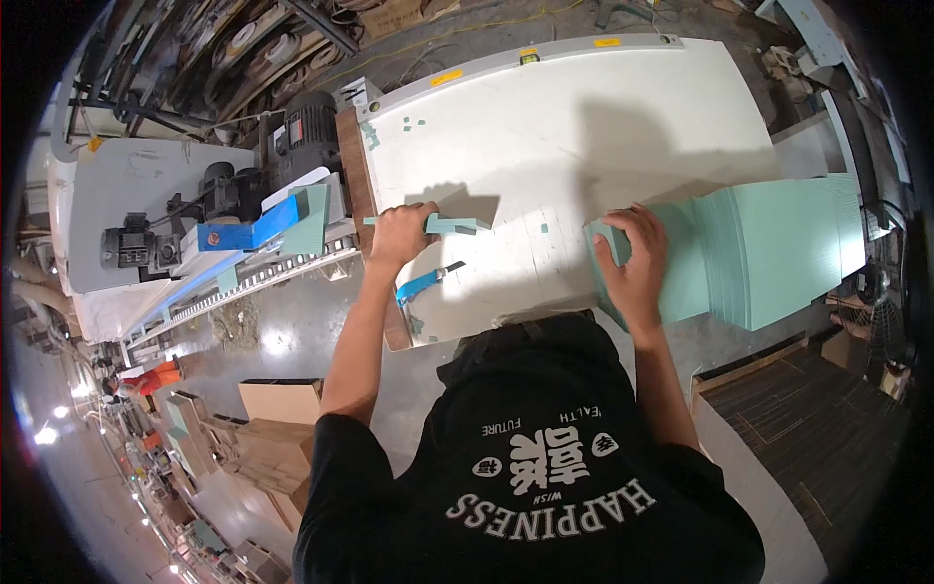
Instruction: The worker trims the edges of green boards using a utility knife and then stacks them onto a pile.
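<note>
Bright overhead light washes my white table (584, 117) almost to glare, and my hands throw soft grey shadows up across it. The floor at left shines with reflected lamps. The fisheye bends straight edges and darkens the rim to black; the far corners blur.

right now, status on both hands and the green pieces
Left hand gripping green strip. Right hand on green stack. Blue knife lies between.

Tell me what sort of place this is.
Most likely a workshop or small factory floor. A white machine table stands beside a motor-driven machine, a stack of pale green sheets waits at the right, and cardboard boxes sit on the floor.
</note>
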